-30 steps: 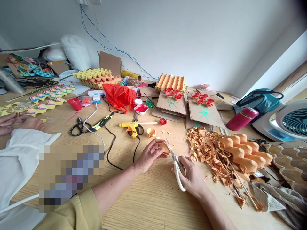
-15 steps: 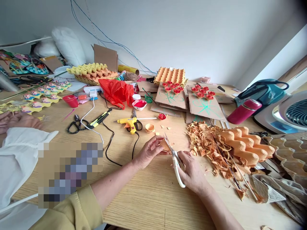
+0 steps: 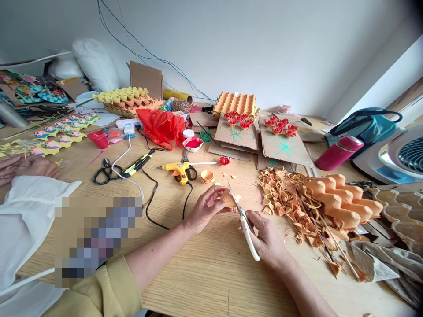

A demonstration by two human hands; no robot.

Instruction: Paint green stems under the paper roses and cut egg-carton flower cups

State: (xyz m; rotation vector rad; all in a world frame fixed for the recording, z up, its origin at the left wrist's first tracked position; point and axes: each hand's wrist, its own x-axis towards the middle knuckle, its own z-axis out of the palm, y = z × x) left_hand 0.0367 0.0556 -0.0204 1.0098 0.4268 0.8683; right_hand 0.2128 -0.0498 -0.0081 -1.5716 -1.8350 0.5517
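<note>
Pinched in the fingers of my left hand (image 3: 206,209) is an orange egg-carton cup (image 3: 227,199). My right hand (image 3: 266,237) grips white-handled scissors (image 3: 247,235), their blades at the right edge of the cup. Just beyond my hands stand trimmed orange cups (image 3: 207,176), one nested in another, with small scraps beside them. A red paper-pulp flower (image 3: 224,161) lies farther back. Left of it rests a yellow hot glue gun (image 3: 178,169) on dark-handled scissors.
Carton scraps (image 3: 286,198) and an orange egg tray (image 3: 343,200) lie at right. Cardboard sheets with red flowers (image 3: 280,141) stand behind, near a pink bottle (image 3: 340,154). At far left are another person's hands (image 3: 31,169). A black cord (image 3: 153,193) crosses the table.
The scissors have turned slightly, their handle swinging a little to the right and down. My left hand keeps hold of the cup, almost unmoved.
</note>
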